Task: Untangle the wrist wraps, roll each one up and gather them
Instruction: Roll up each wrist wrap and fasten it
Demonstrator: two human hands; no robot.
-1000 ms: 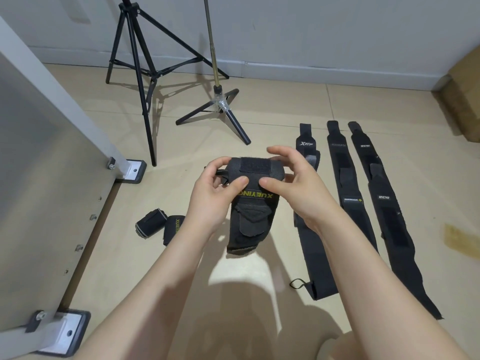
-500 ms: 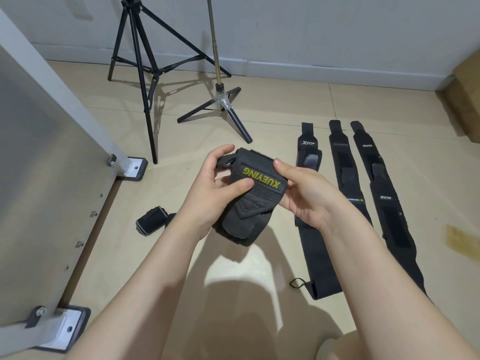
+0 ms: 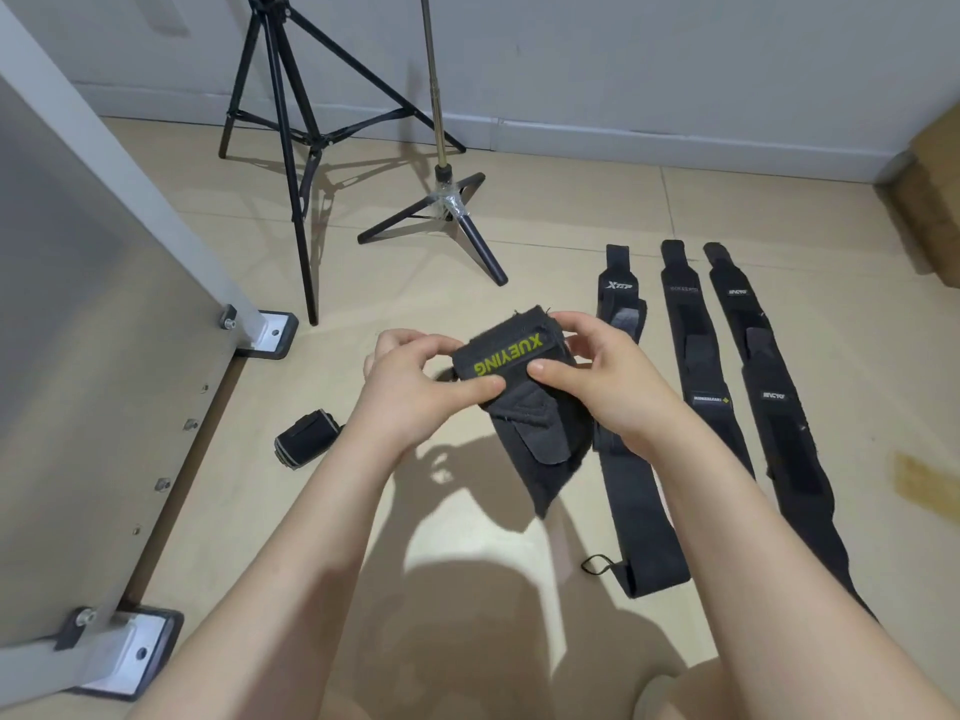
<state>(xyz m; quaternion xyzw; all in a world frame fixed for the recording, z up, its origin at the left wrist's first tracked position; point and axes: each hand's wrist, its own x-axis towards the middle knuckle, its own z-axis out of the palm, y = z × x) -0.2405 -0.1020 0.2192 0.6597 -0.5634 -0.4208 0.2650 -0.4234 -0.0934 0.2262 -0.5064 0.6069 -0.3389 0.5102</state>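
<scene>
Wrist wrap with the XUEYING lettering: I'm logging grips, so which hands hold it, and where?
Both hands hold the XUEYING wrist wrap at its rolled upper end: left hand pinches the left side, right hand the right. Its tail hangs free.

Left grip (image 3: 415, 392), right grip (image 3: 597, 376) — both pinching, seemingly thumb-led.

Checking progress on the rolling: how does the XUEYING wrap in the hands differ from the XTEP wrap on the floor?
The XUEYING wrap is held up by the left hand and right hand; the XTEP wrap lies on the floor. The XUEYING wrap is partly rolled with a tail hanging; the XTEP wrap lies stretched out flat. XUEYING's lettering is yellow-green, XTEP's pale. Both are black.
</scene>
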